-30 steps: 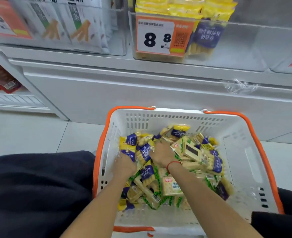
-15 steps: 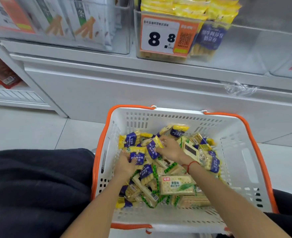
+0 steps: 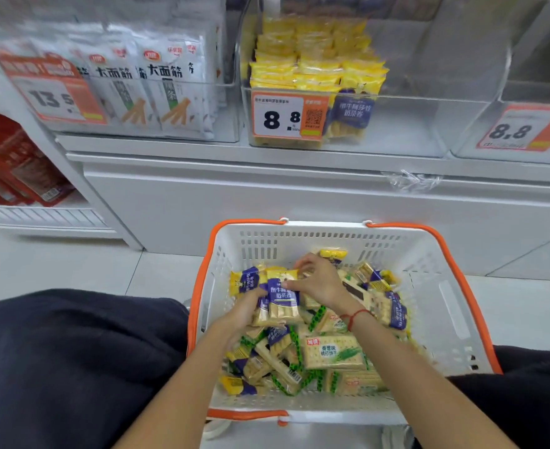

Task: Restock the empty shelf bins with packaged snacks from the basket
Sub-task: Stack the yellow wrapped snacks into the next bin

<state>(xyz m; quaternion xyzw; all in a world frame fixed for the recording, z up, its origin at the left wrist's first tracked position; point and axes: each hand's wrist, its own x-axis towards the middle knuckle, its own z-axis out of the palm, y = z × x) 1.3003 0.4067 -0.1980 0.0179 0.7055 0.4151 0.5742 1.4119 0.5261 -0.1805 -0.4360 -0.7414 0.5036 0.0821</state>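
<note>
While a second ago both hands were pushed down among the loose packets, the left hand (image 3: 246, 307) now holds a small stack of purple-and-yellow snack packs (image 3: 281, 299) lifted a little above the pile, and the right hand (image 3: 315, 280) has come across to it, so the gathering step looks nearly done and the carry up to the shelf is probably next. Left hand: fingers curled round the stack from its near-left side, forearm running straight in from below. Right hand: thumb and fingertips pinching the top edge of the front pack, wrist bent inward, red string bracelet (image 3: 354, 317) on the wrist, forearm entering from lower right (whether it is adding a pack or just squaring the stack, cannot tell). Under and around both hands the white basket (image 3: 429, 254) with orange rim holds plenty more stock: purple-and-yellow packs beside the left hand, green-printed cracker packs (image 3: 333, 351) nearer than the right wrist. Well beyond the hands, up on the shelf, sits the clear bin (image 3: 406, 124) with the 8.8 price tag (image 3: 281, 116); matching yellow packs fill its left part, its right part looks bare, so that is the likely drop spot. Dark trouser legs flank the basket on either side.
</note>
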